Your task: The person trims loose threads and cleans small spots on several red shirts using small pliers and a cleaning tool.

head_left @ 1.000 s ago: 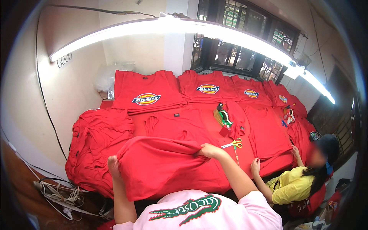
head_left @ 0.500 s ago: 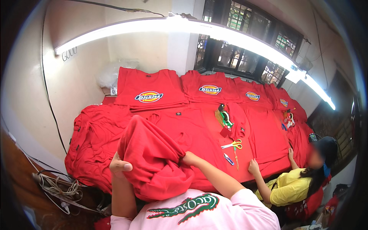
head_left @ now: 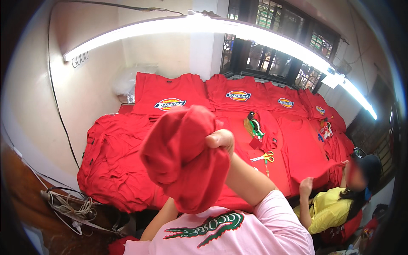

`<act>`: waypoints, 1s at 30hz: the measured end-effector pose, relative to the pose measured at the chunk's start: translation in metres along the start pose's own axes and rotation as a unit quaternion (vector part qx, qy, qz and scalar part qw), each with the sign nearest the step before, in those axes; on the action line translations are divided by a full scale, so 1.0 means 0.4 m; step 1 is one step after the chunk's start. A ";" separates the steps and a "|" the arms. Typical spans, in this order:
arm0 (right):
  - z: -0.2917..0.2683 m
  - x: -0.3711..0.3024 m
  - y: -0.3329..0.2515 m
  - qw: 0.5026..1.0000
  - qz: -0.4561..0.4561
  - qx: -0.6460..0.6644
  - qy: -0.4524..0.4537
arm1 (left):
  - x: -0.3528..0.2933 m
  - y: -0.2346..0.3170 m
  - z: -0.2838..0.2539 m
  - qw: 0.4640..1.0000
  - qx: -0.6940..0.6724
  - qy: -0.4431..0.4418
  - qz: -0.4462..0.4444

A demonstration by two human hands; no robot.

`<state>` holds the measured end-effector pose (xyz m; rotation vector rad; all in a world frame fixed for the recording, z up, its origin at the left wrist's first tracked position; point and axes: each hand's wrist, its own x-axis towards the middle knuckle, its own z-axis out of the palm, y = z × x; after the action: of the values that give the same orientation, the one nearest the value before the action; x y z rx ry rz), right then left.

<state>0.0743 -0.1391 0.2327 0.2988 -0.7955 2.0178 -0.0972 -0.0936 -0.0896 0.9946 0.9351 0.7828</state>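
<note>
A bunched red T-shirt (head_left: 185, 157) is raised in front of me above the table. My right hand (head_left: 222, 139) is closed on its right side, with the thumb lying over the fabric. Only my left forearm (head_left: 163, 219) shows; the cloth covers the left hand, so its grip is hidden. Behind the raised shirt, other red T-shirts are spread on the table. Yellow-handled scissors (head_left: 264, 157) lie to the right of my right hand.
A crumpled red heap (head_left: 114, 157) lies at left. Folded red shirts (head_left: 170, 89) with printed badges line the back. A tape dispenser (head_left: 254, 125) stands beyond the scissors. At right, a co-worker in yellow (head_left: 327, 208) handles a red shirt (head_left: 308, 148). Coiled cables (head_left: 72, 206) hang lower left.
The shirt has been lifted and gathered into a tighter bunch. My right hand has risen with it; my left hand has gone behind the cloth. The co-worker has raised a shirt's near edge.
</note>
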 end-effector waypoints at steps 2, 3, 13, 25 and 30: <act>-0.011 -0.011 -0.043 1.000 0.016 0.004 -0.013 | 0.002 0.059 -0.019 0.998 -0.038 -0.002 0.041; -0.042 -0.036 -0.086 1.000 0.012 -0.021 -0.009 | -0.003 0.101 -0.050 0.997 -0.049 -0.006 0.066; 0.116 -0.151 -0.400 0.690 0.268 -0.662 0.119 | -0.287 0.831 -0.162 0.904 0.381 -0.170 0.096; 0.174 -0.225 -0.576 0.259 0.173 -0.950 0.037 | -0.342 0.975 -0.103 0.507 0.832 0.060 0.218; 0.287 -0.264 -0.670 0.379 0.046 -0.910 0.165 | -0.354 1.053 -0.103 0.425 0.846 0.159 0.278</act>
<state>0.3437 -0.1840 0.3799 -1.3827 -2.1170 0.1526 -0.2418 -0.0555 0.3307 3.1808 1.7421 0.2304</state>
